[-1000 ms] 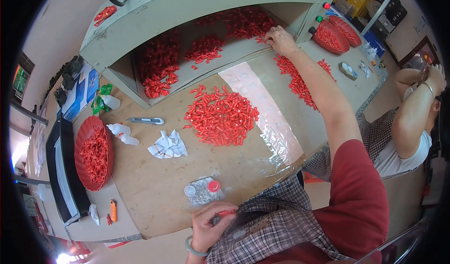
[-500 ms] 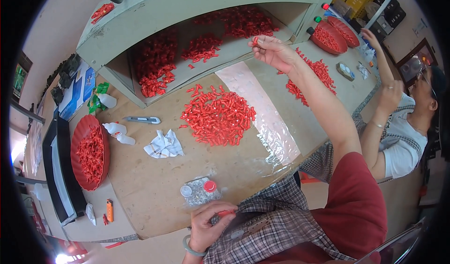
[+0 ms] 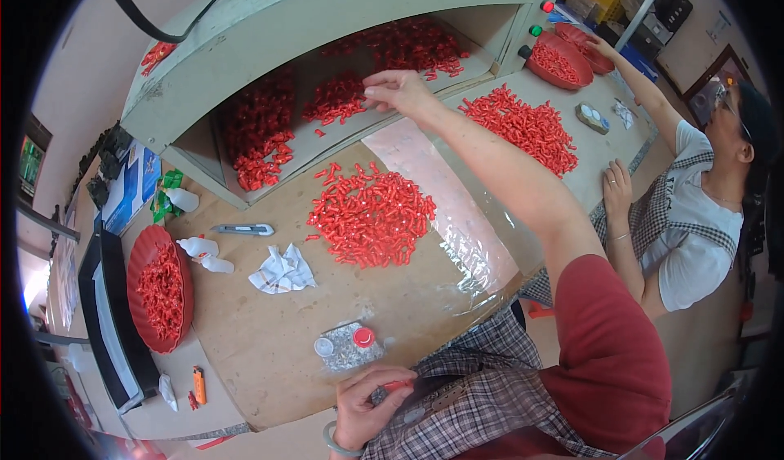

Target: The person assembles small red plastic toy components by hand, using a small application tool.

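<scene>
My left hand (image 3: 367,403), with a bracelet at its wrist, is closed on a small red piece (image 3: 398,386) near the front edge of the table. My right hand (image 3: 398,93) reaches far forward to the mouth of a pale green box-like housing (image 3: 269,45). Its fingers are stretched out and apart beside a small heap of red pieces (image 3: 336,101), and I see nothing held in them. A larger pile of red pieces (image 3: 371,217) lies mid-table. Just ahead of my left hand, a speckled block (image 3: 343,358) carries a white cap (image 3: 324,347) and a red cap (image 3: 363,337).
At left are a red bowl (image 3: 134,297) of pieces, white bottles (image 3: 204,253), a utility knife (image 3: 243,229), a crumpled cloth (image 3: 282,271) and an orange lighter (image 3: 200,385). Clear film (image 3: 441,191) crosses the table. A co-worker (image 3: 702,240) sits right, reaching to another bowl (image 3: 563,64).
My right hand has moved left to the small heap in the housing, and the red piece no longer shows in its fingers. The co-worker's arm now extends to the far bowl. The view has shifted slightly.
</scene>
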